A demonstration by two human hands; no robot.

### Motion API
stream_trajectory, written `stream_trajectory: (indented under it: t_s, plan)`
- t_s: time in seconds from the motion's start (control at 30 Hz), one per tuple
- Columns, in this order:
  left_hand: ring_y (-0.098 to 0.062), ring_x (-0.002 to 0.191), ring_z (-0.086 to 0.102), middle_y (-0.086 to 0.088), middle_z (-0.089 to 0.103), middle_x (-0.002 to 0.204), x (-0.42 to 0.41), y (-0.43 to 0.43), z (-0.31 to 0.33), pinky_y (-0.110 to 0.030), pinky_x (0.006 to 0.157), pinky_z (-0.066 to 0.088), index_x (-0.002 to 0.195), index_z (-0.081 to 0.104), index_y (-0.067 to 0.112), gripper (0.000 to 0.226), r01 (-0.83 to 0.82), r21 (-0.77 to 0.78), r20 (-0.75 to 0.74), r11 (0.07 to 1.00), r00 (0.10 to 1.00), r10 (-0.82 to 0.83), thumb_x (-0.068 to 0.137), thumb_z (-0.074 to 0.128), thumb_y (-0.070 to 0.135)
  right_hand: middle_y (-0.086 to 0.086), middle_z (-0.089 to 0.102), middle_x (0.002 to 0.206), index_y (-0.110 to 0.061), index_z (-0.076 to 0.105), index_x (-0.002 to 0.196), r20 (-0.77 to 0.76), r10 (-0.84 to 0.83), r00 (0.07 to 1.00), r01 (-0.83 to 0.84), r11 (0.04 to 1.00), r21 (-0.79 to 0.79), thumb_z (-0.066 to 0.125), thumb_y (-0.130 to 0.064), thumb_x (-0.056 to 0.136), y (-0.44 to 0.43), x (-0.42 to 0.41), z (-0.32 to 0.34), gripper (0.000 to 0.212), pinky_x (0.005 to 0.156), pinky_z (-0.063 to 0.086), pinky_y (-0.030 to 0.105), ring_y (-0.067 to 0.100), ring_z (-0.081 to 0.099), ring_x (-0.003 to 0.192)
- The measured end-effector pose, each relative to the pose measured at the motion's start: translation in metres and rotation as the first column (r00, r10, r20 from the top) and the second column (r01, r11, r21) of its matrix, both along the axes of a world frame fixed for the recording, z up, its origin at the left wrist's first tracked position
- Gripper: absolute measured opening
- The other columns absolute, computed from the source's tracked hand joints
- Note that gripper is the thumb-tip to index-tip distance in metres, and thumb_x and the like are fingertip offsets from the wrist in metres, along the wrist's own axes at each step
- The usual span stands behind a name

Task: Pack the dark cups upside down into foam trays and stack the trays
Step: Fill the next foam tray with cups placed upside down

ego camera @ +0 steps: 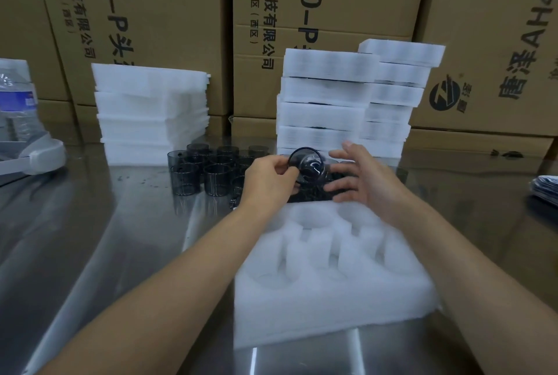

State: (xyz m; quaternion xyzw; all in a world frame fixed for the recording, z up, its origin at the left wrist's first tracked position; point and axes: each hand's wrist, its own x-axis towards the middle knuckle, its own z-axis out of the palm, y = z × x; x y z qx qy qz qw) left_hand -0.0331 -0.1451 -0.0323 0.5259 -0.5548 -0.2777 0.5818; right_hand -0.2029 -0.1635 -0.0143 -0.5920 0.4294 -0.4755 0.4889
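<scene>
Now | left hand [268, 176] pinching tilted dark cup [308, 164]; right hand [359, 173] spread apart

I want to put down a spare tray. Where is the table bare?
Bare steel table lies left of the foam tray, in front of the loose cups. It is crowded behind, between the cups and tray stacks, where both hands work.

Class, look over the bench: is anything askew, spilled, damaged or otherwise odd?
The two stacks of filled foam trays at the back are untidy: layers overhang unevenly, and the top tray of the rear stack juts right. Dark specks dot the steel table beside the loose cups. Nothing looks broken.
</scene>
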Motion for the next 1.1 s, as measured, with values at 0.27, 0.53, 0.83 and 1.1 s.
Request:
stream_trajectory:
  t_s: [0.27, 0.53, 0.83, 1.1]
  plan:
    - [-0.003, 0.064, 0.066, 0.002, 0.068, 0.079, -0.0049, 0.0085, -0.0001, -0.017, 0.061, 0.056, 0.089, 0.068, 0.015, 0.008, 0.147, -0.030, -0.162, 0.989, 0.975, -0.150, 0.090, 0.063, 0.009, 0.003, 0.068, 0.086, -0.015, 0.062, 0.109, 0.009, 0.000, 1.000, 0.001, 0.995, -0.098, 0.068, -0.014, 0.086, 0.0013, -0.0024, -0.0082, 0.024, 0.062, 0.054, 0.023, 0.014, 0.068, 0.067]
    - [-0.006, 0.092, 0.062, 0.009, 0.067, 0.093, -0.0033, 0.0049, 0.0028, -0.030, 0.083, 0.054, 0.097, 0.069, 0.021, 0.029, 0.090, 0.023, -0.047, 0.996, 0.995, -0.088, 0.095, 0.043, 0.008, 0.007, 0.064, 0.096, -0.014, 0.062, 0.104, 0.049, -0.019, 0.999, 0.021, 0.998, -0.057, 0.058, -0.007, 0.088, 0.0010, -0.0014, -0.0076, 0.017, 0.061, 0.054, 0.025, 0.016, 0.066, 0.061]
    - [-0.014, 0.088, 0.062, 0.005, 0.066, 0.090, -0.0033, 0.0046, 0.0002, -0.023, 0.061, 0.049, 0.087, 0.065, 0.027, 0.022, 0.145, 0.086, -0.056, 0.986, 0.988, -0.141, 0.090, 0.052, 0.010, 0.010, 0.066, 0.093, -0.012, 0.062, 0.103, 0.062, -0.014, 0.998, 0.017, 0.999, -0.046, 0.063, -0.009, 0.087, 0.0031, -0.0006, -0.0071, 0.016, 0.061, 0.054, 0.025, 0.016, 0.067, 0.062]
    - [-0.007, 0.080, 0.061, 0.012, 0.067, 0.090, -0.0038, 0.0058, 0.0000, -0.020, 0.061, 0.047, 0.097, 0.065, 0.025, 0.020, 0.159, 0.063, -0.044, 0.985, 0.987, -0.157, 0.085, 0.061, 0.010, 0.008, 0.066, 0.091, -0.013, 0.062, 0.100, 0.077, -0.013, 0.997, 0.016, 0.999, -0.040, 0.060, -0.008, 0.088, 0.0018, -0.0002, -0.0078, 0.012, 0.060, 0.054, 0.025, 0.016, 0.066, 0.060]
